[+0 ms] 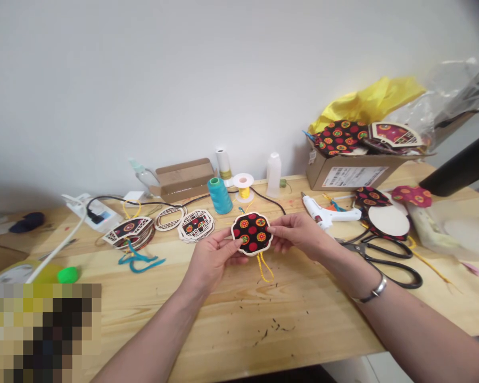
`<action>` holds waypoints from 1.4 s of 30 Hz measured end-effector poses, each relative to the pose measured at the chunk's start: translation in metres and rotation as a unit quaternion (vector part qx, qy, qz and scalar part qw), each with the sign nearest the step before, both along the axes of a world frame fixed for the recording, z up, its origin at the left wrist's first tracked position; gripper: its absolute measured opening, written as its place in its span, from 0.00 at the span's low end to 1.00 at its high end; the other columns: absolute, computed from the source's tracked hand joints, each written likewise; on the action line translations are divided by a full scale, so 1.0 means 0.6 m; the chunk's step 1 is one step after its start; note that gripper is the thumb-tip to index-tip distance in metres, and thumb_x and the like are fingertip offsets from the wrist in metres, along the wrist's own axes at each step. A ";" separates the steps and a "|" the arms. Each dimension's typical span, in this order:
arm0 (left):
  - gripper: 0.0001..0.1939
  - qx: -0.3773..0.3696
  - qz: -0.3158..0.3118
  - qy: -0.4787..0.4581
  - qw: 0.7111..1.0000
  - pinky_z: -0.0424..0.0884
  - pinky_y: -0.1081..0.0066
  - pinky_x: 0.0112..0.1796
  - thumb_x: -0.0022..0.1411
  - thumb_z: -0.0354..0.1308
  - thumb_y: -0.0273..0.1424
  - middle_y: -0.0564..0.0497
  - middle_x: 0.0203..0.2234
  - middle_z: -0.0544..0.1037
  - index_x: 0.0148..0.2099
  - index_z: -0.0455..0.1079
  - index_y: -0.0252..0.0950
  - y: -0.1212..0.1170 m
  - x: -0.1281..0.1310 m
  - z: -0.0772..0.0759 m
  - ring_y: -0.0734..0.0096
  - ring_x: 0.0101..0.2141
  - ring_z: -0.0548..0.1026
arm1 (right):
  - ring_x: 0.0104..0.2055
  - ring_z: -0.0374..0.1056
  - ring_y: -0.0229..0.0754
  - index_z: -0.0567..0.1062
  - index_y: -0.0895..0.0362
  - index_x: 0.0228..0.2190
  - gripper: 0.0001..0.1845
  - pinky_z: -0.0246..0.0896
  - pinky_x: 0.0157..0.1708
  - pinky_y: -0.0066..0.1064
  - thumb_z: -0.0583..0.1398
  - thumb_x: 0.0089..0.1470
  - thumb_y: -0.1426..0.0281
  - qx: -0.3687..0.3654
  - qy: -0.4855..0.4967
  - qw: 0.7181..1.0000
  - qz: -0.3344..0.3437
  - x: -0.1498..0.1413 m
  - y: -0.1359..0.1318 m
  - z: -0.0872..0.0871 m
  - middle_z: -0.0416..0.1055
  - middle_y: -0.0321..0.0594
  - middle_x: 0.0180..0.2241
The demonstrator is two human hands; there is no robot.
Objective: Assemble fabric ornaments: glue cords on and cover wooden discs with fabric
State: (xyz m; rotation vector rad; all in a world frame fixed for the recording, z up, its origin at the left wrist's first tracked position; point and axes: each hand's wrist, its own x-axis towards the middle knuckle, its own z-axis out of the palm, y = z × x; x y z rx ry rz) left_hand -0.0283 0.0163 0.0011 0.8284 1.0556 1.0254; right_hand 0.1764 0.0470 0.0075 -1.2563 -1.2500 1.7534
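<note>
Between my two hands, above the middle of the table, is a scalloped ornament (252,234) with a pale rim and black fabric patterned in red and yellow flowers. My left hand (219,246) pinches its lower left edge, thumb on the face. At the right edge, my right hand (293,232) grips it between thumb and fingers. A yellow cord loop (265,267) hangs from its bottom, and a thin cord shows at the top. Left of it lies a stack of lattice-cut wooden pieces (196,225), with a teal thread cone (219,196) standing behind.
A white glue gun (329,211) and black-handled scissors (391,261) lie to the right. Behind them stands a cardboard box (353,171) of fabric pieces. Fan-shaped pieces (128,232) and a power strip (99,215) are at left. Dark scraps (277,325) dot the tabletop in front.
</note>
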 end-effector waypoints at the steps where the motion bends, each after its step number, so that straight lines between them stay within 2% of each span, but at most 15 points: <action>1: 0.21 -0.001 0.001 0.001 1.000 0.77 0.72 0.26 0.46 0.70 0.30 0.44 0.32 0.82 0.44 0.75 0.31 0.000 0.000 0.000 0.68 0.27 0.79 | 0.17 0.67 0.32 0.77 0.62 0.26 0.19 0.60 0.16 0.21 0.69 0.41 0.58 0.000 0.001 1.000 0.000 0.000 0.000 0.000 0.73 0.38 0.17; 22: 0.20 0.007 -0.009 -0.004 1.000 0.77 0.73 0.26 0.47 0.70 0.31 0.44 0.32 0.82 0.44 0.75 0.32 -0.003 0.000 0.000 0.66 0.28 0.80 | 0.18 0.67 0.31 0.76 0.62 0.25 0.22 0.60 0.18 0.22 0.69 0.38 0.55 0.013 0.035 0.999 0.015 0.006 0.001 -0.007 0.74 0.37 0.18; 27: 0.20 -0.016 0.025 -0.003 1.000 0.76 0.74 0.24 0.44 0.71 0.30 0.45 0.31 0.82 0.42 0.75 0.31 -0.002 0.003 0.003 0.67 0.26 0.79 | 0.18 0.67 0.31 0.76 0.62 0.25 0.23 0.61 0.19 0.22 0.70 0.37 0.54 0.000 0.039 0.999 0.008 0.001 -0.002 -0.003 0.73 0.37 0.18; 32: 0.19 -0.021 0.060 -0.012 0.998 0.75 0.75 0.25 0.43 0.71 0.30 0.46 0.29 0.82 0.40 0.75 0.30 -0.001 0.002 0.004 0.70 0.26 0.78 | 0.21 0.69 0.34 0.76 0.63 0.24 0.27 0.64 0.20 0.24 0.67 0.39 0.49 -0.021 0.067 0.997 0.011 -0.005 -0.010 0.001 0.75 0.41 0.22; 37: 0.20 -0.015 0.074 -0.009 0.997 0.75 0.75 0.25 0.42 0.72 0.31 0.47 0.28 0.82 0.40 0.75 0.31 -0.001 0.003 0.005 0.71 0.25 0.78 | 0.22 0.69 0.32 0.78 0.62 0.27 0.25 0.62 0.21 0.22 0.70 0.36 0.53 -0.024 0.070 0.997 0.016 -0.018 -0.016 -0.004 0.75 0.40 0.22; 42: 0.23 -0.015 0.077 -0.002 0.997 0.75 0.73 0.25 0.42 0.72 0.32 0.47 0.27 0.82 0.41 0.74 0.31 -0.003 0.009 0.002 0.68 0.26 0.78 | 0.20 0.68 0.32 0.76 0.62 0.23 0.22 0.59 0.18 0.21 0.71 0.36 0.56 -0.032 0.083 0.996 -0.007 -0.025 -0.017 -0.015 0.75 0.39 0.20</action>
